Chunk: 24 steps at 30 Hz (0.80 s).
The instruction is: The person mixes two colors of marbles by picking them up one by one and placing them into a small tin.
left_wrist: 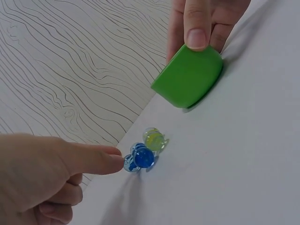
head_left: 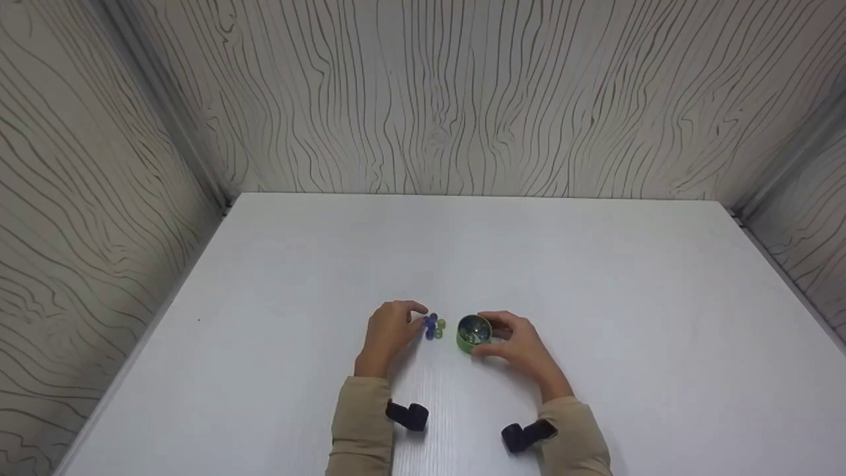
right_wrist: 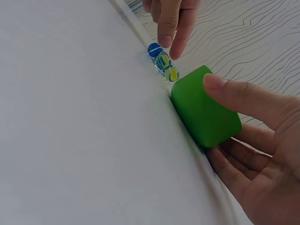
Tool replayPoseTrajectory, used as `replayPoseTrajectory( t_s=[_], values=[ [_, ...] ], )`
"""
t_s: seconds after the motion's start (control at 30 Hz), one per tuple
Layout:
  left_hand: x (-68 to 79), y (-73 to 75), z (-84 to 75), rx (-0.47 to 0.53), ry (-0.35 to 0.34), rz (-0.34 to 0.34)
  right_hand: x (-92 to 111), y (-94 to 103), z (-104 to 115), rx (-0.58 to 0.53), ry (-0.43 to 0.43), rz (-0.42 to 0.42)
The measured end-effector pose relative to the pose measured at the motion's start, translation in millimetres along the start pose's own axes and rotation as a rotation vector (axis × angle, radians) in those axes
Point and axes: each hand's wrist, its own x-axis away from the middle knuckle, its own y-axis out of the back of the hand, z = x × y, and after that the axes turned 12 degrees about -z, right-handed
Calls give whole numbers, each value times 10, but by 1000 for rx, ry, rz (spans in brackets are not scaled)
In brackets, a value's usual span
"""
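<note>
Cup (left_wrist: 190, 79) | R fingers (right_wrist: 243, 95) clamped on it | L fingers (left_wrist: 96, 158) apart by marbles (left_wrist: 144, 157) | contents (head_left: 474, 328): head cam only

Right fingers (right_wrist: 253, 101) curve inward; left fingers (left_wrist: 93, 159) appear slightly parted.

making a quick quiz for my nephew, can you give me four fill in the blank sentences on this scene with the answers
The right grip holds a cup coloured ____.
The left grip is beside loose marbles, some yellow-green and the others ____.
Going from the left grip to the right grip, you meet the loose marbles first and the ____ second.
The loose marbles lie on a table coloured ____.

Missing words: green; blue; cup; white
</note>
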Motion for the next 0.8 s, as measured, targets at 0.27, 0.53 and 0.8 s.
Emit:
replayPoseTrajectory(
  t_s=[0.27,0.53,0.8],
  values=[
    [19,-17,15,29,10,1,-9,-5,-16,0,0,1],
    [37,-50,11,37,43,4,-31,-16,-47,-11,1,8],
    [32,-65,-5,29,52,0,-30,-13,-48,-7,3,6]
  ],
)
